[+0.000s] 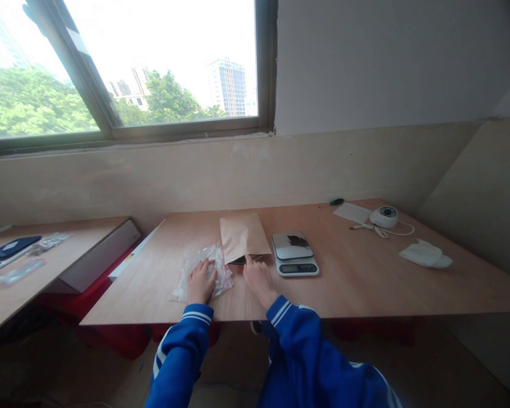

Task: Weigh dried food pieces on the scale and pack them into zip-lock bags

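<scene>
Bright window (170, 51) above wooden table (357, 277)

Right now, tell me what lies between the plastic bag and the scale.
In the head view, the brown paper bag lies between the plastic bag and the scale, the right hand at its near edge.

One white digital scale (295, 255); near its left side, one brown paper bag (244, 235), one pile of clear plastic (223, 279), two bare hands (201, 281) (259, 280); at right, one white dome camera (383, 217).
</scene>
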